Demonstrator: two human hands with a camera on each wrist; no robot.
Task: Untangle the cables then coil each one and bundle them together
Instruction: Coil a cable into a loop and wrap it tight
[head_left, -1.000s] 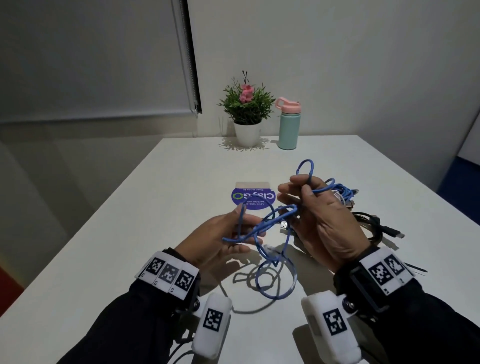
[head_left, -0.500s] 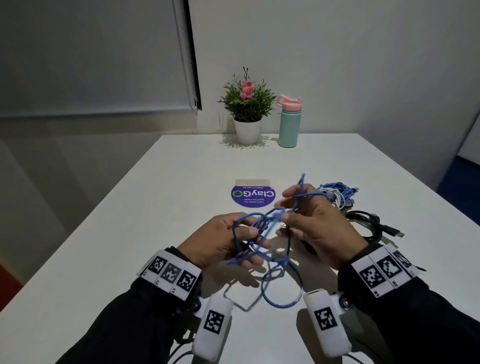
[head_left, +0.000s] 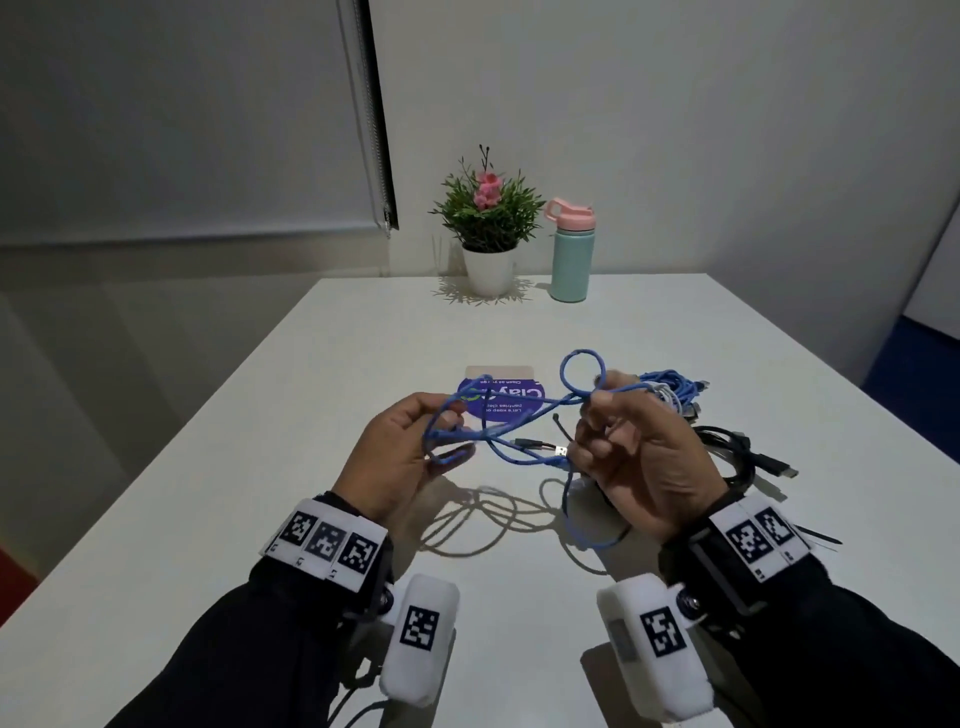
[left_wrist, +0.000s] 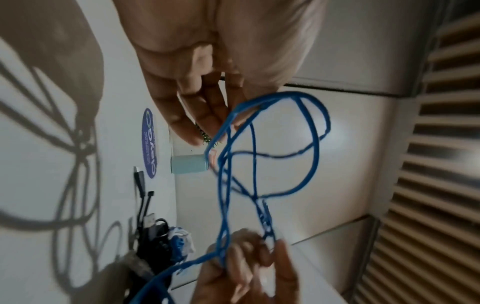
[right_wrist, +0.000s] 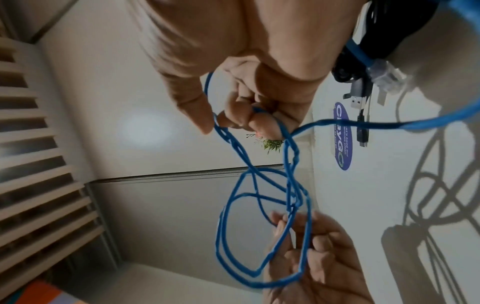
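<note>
A blue cable (head_left: 530, 413) stretches between my two hands above the white table (head_left: 260, 519). My left hand (head_left: 447, 436) has several of its loops round curled fingers and thumb. My right hand (head_left: 597, 410) pinches the cable between thumb and forefinger, with a small loop standing above the pinch. A long strand hangs from that hand to the table. The left wrist view shows the blue cable (left_wrist: 223, 195) running from my left hand (left_wrist: 215, 123) to the right hand (left_wrist: 249, 253). In the right wrist view the blue cable (right_wrist: 220, 232) loops from my right hand (right_wrist: 218, 121) to the left hand (right_wrist: 298, 236).
A heap of blue and white cables (head_left: 670, 395) and a bunch of black cables (head_left: 737, 452) lie right of my right hand. A black plug (head_left: 530, 443) lies between my hands. A purple sticker (head_left: 498, 400), a potted plant (head_left: 488, 228) and a teal bottle (head_left: 569, 254) sit farther back.
My hands have drawn apart, pulling the blue cable out between them. The hanging loop has shifted under the right hand, and a small loop now stands above it.
</note>
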